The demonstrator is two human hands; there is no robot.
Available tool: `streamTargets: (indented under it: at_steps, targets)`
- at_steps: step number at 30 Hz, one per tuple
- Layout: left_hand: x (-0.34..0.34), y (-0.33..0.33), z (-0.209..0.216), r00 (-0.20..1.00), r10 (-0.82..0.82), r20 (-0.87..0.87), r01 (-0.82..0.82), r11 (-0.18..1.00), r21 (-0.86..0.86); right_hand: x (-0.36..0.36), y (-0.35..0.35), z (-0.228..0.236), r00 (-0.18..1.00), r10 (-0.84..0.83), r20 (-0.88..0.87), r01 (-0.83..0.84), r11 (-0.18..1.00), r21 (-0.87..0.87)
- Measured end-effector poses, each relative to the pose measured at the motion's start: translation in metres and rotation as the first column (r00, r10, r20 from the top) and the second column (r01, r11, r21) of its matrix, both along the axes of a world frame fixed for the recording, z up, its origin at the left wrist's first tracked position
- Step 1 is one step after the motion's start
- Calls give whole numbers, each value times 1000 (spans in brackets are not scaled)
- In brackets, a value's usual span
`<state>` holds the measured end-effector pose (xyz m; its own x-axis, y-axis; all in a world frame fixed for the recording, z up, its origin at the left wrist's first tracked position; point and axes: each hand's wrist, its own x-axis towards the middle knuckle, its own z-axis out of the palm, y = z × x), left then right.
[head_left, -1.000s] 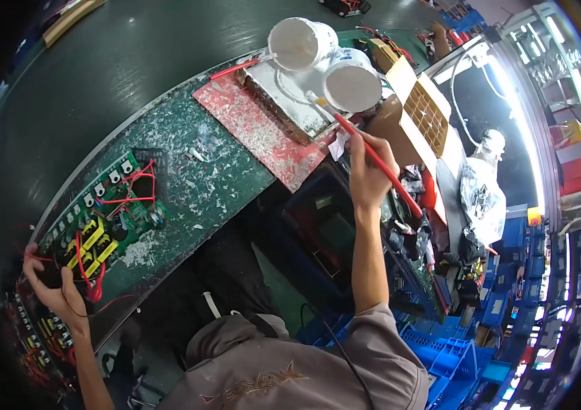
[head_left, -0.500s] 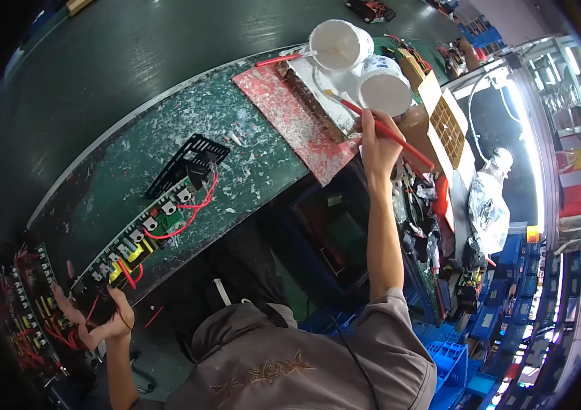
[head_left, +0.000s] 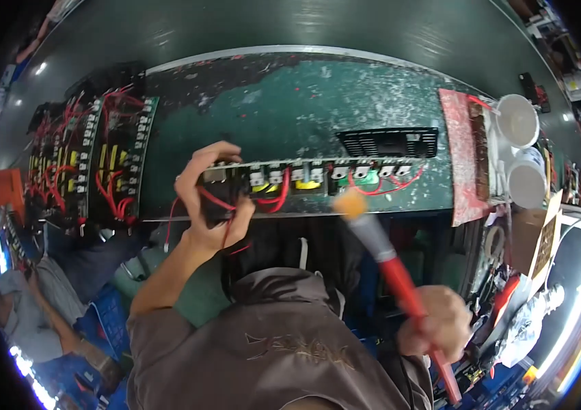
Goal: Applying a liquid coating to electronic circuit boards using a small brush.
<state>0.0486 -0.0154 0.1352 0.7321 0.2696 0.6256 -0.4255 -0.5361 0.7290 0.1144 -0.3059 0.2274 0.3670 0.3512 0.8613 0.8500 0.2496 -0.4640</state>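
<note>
My left hand [head_left: 205, 234] grips the left end of a long circuit board [head_left: 307, 175], fingers behind it and thumb in front. The board stands on edge along the bench's near side, bearing yellow and white components and red wires. In my right hand [head_left: 441, 321] is a brush [head_left: 394, 275] with a red handle and a grey ferrule. Its yellowish tip points up and away from me, in front of the board's right half, and looks blurred; I cannot tell whether it touches the board. Behind the board's right end lies a black slotted plate [head_left: 393, 142].
Several wired circuit boards [head_left: 141, 164] stand at the bench's left. At the right are a red, white-smeared panel [head_left: 456, 130] and two white buckets [head_left: 517, 123]. A cardboard box [head_left: 528, 236] is nearer. Another person [head_left: 37, 314] sits at lower left. The bench [head_left: 270, 102] is paint-spattered.
The view has turned left. My right hand has brought the brush from beside the buckets to in front of the circuit board. My left hand keeps hold of the board's left end.
</note>
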Motion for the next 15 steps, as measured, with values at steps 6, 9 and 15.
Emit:
streamTargets:
  at_steps: [6, 9, 15]
  targets:
    - [-2, -2, 5, 997, 27, -67, -31, 998, -61, -2, 52, 4, 996, 76, 40, -64, 967, -245]
    - [-1, -1, 3, 998, 1, -69, -11, 989, -146, -2, 60, 8, 998, 59, 8, -52, 931, -361]
    - [-2, 2, 4, 997, 18, -78, -26, 994, -102, -7, 72, 7, 999, 17, 46, 1, 931, -365]
